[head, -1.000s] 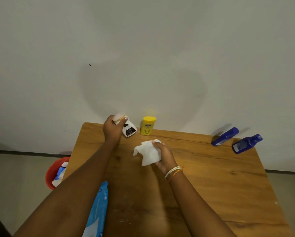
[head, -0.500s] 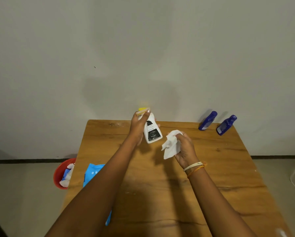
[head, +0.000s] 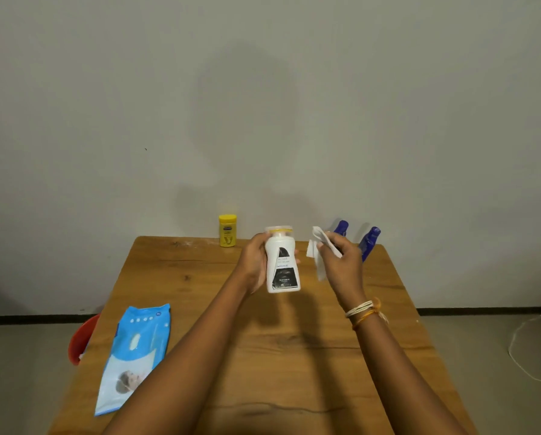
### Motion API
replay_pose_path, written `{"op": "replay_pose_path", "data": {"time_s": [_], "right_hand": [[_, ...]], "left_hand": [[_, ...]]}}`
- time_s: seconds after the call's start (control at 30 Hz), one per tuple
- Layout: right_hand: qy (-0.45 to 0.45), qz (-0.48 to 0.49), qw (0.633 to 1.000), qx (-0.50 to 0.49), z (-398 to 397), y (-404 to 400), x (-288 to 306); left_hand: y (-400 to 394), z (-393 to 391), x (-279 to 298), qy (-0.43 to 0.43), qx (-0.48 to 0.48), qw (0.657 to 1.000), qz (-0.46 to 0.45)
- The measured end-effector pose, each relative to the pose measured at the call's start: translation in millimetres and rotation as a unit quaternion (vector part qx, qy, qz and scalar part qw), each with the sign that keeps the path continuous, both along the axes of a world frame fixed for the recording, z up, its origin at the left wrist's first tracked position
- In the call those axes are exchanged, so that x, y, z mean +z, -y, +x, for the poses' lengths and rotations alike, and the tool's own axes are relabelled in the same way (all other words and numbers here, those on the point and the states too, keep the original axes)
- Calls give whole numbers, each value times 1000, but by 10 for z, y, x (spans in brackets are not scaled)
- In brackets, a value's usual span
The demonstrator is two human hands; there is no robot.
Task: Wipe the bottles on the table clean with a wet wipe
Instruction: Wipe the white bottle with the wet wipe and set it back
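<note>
Table: left grip clasps white bottle; right grip pinches wipe.

The middle of the wooden table is bare, so a hand can move there. The blue wipes pack lies on the near left side. The yellow bottle stands at the back edge, and two blue bottles stand at the back right, partly hidden.

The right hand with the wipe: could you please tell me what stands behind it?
Two blue bottles at the table's far edge; the right hand and wipe cover their lower parts.
</note>
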State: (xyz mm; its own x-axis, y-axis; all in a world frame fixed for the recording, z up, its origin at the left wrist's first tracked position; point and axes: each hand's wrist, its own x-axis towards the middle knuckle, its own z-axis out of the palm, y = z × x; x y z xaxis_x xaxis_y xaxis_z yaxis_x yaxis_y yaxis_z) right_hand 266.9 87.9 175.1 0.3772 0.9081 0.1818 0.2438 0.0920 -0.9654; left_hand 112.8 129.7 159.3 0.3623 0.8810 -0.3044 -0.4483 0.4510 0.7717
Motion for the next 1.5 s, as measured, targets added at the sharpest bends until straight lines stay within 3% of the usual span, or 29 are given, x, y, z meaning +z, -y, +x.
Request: {"op": "replay_pose_path", "data": {"time_s": [0.13, 0.3, 0.53, 0.7, 0.83, 0.97, 1.17, 1.33, 1.37, 1.5], "right_hand": [[147, 123, 981, 17, 285, 131, 109], [237, 154, 952, 118, 516, 376, 137], [181, 143, 956, 183, 721, 964, -48], [118, 144, 958, 218, 797, 1192, -41], [53, 143, 978, 142, 754, 861, 191], [189, 150, 960, 145, 516, 532, 397], [405, 165, 881, 180, 390, 698, 88], [459, 179, 843, 215, 512, 970, -24], [448, 185, 849, 210, 540, 989, 8], [304, 184, 928, 110, 587, 786, 226]], "left_hand": [[267, 403, 43, -40, 1, 999, 33], [657, 847, 143, -66, 59, 995, 50], [860, 993, 156, -66, 115, 991, -19], [824, 895, 254, -132, 128, 982, 35], [706, 811, 326, -116, 114, 984, 66], [647, 835, 448, -97, 94, 988, 78], [494, 724, 512, -31, 66, 996, 50], [380, 619, 524, -45, 26, 996, 79], [356, 613, 503, -53, 31, 995, 84], [291, 631, 465, -42, 47, 996, 64]]}}
